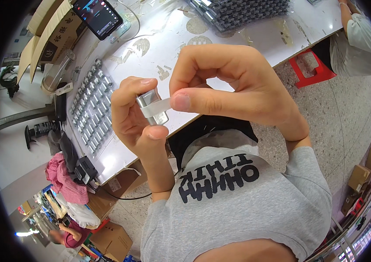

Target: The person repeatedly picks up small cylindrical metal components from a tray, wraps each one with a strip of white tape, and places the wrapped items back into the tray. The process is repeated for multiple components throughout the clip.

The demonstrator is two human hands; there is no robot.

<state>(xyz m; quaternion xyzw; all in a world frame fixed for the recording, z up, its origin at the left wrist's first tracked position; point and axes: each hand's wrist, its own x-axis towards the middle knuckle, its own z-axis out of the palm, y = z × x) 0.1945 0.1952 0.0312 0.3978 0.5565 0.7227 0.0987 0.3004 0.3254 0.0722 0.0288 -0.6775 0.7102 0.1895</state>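
I am seeing a phone [98,18] cut off on top; the left hand [132,120] is hiding bits of the silver block [161,118].

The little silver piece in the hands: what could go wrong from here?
The left hand holds the silver piece in a pinch, so it might slip.

The pale strip across it, pinched by the right hand, could crease or skew if tugged unevenly.

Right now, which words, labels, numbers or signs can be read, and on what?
I don't copy wording out; it stands on these:
Shirt: large dark lettering, legible.
Carton: dark printed characters.
Phone: screen text too small to read.
Tag, box label: too small to read.
Metal piece, strip: none visible.
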